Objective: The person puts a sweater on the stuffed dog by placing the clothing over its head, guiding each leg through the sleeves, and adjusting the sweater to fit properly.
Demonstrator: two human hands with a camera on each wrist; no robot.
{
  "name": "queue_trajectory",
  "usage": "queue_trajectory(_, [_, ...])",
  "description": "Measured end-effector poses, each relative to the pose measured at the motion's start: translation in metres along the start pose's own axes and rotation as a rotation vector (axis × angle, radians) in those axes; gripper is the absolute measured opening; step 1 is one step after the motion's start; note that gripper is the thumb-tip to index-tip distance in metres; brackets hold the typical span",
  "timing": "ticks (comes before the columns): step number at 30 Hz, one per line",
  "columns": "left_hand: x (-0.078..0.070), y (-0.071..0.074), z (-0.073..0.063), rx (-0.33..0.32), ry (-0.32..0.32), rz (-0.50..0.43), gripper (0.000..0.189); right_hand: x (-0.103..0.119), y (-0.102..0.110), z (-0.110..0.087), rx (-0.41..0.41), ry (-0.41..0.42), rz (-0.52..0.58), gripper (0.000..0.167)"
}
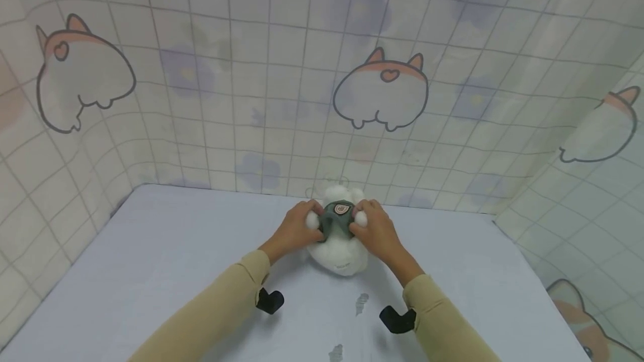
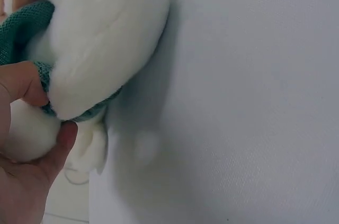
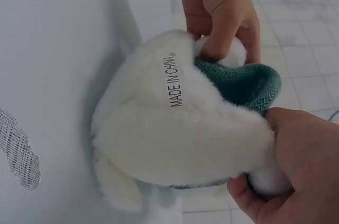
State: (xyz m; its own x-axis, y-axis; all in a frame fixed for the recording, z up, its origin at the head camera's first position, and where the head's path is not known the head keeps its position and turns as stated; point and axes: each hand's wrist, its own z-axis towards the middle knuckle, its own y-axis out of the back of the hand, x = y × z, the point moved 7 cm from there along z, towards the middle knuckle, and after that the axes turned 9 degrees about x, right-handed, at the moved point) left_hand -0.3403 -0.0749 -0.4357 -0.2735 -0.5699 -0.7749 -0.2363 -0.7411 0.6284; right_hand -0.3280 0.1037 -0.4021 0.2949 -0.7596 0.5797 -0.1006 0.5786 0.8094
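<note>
Plush toy [image 1: 338,253], white and soft-piled, lies near the far edge of the pale table [image 1: 201,250], roughly midway between its sides; whether its underside touches the tabletop throughout is hidden. Its plump, rounded end faces the person, and the black lettering [image 3: 174,82] "MADE IN CHINA" runs across the fur there, clear in the right wrist view. Short fur gives the body a blurred outline, with shallow folds where it bulges. More white lobes show at the end toward the patterned wall covering [image 1: 282,127].

Around the middle sits a green garment [image 1: 333,223], greyish from above, deeper teal at close range, where its coarse knit is plain. One edge stands away from the fur in a loose, open fold. On it is a small pale badge [image 1: 342,209] with a dark border; its emblem is too small to read.

Two rounded white stubs jut out, one on each side. The left hand [image 1: 296,224] has its thumb and fingers bent around one stub and pinches the garment beside it, the gap between them narrow. The right hand [image 1: 376,229] grips the opposite side likewise, thumb and fingers curled about the other stub and the knit.
</note>
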Motion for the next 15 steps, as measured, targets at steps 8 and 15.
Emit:
queue_trajectory(8, [0.003,-0.007,0.001,-0.011,-0.016,-0.005,0.045,0.006,-0.008,0.001,0.012,0.036,0.027,0.017])
queue_trajectory(15, [0.015,0.001,0.000,-0.026,0.074,-0.107,0.041,0.006,-0.002,-0.001,0.012,0.011,0.024,0.012])
